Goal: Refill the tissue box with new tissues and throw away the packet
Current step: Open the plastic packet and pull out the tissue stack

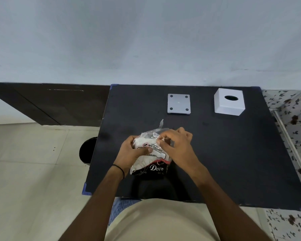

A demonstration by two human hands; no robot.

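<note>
The left hand [132, 150] clamped the tissue packet [150, 153] steady while the right hand [176, 143] pinched its torn wrapper, tissue box [229, 101] waiting at one o'clock.

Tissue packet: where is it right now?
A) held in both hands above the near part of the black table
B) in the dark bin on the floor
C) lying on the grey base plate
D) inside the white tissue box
A: the tissue packet is gripped by the left hand and the right hand, well short of the white tissue box.
</note>
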